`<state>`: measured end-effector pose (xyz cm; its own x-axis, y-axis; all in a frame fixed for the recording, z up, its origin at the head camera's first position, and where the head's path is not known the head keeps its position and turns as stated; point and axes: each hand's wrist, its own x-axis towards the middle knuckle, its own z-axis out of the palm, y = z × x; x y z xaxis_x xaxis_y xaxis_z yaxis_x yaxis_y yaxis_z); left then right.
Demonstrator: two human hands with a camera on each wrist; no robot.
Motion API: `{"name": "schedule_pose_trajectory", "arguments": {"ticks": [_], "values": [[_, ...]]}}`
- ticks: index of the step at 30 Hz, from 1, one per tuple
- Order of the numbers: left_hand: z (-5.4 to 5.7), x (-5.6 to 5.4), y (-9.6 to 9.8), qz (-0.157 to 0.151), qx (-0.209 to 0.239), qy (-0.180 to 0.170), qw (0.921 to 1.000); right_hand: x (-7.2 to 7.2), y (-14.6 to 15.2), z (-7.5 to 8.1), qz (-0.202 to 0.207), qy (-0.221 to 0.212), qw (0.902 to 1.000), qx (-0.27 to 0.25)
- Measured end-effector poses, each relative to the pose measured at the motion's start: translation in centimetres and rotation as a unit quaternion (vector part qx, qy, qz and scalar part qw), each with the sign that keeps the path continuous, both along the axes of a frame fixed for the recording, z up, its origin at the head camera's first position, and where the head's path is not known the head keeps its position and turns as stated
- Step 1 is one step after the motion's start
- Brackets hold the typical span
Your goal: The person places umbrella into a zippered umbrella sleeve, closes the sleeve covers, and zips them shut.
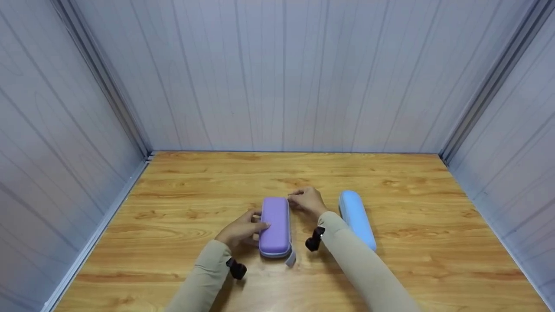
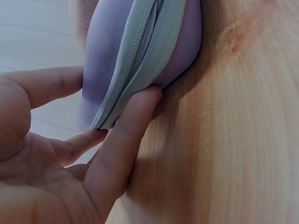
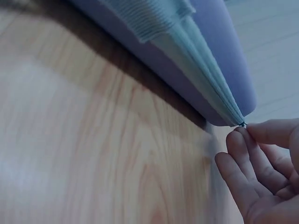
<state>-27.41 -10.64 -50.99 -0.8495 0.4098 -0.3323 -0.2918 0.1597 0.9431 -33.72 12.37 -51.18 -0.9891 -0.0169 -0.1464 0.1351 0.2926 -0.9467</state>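
Purple case, one, left hand gripping it, right hand pinching its zipper pull, one blue case.

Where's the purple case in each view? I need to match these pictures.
Head: purple case below centre, between the hands.
Left wrist: purple case at the top, near the middle.
Right wrist: purple case slants across the upper part.
Shared landmark: its grey zipper band.
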Motion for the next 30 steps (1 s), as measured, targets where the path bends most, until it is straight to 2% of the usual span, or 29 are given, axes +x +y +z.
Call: {"name": "schedule_pose_trajectory", "arguments": {"ticks": [2,6,13,20,27,30], "values": [[0.0,0.0,-0.1,-0.002,0.001,0.002,1.0000,-0.1,-0.2,-0.1,-0.012,-0.015,0.9994,-0.030],[0.0,-0.1,-0.1,-0.005,0.000,-0.001,1.0000,-0.4,-0.5,-0.3,-0.026,-0.010,0.9992,-0.028],[0.1,-0.2,0.0,-0.003,-0.009,-0.011,0.9999,-0.5,-0.7,-0.2,-0.015,0.016,0.9987,0.047],[0.2,0.0,-0.2,0.002,0.000,-0.015,0.9999,-0.9,-1.1,0.2,-0.002,0.039,0.9953,0.088],[0.2,-0.1,-0.2,0.001,0.003,-0.013,0.9999,-1.0,-1.5,0.5,0.008,0.020,0.9988,0.045],[0.2,-0.1,-0.2,0.001,0.003,-0.016,0.9999,-1.1,-1.7,0.7,0.016,0.029,0.9978,0.058]]}}
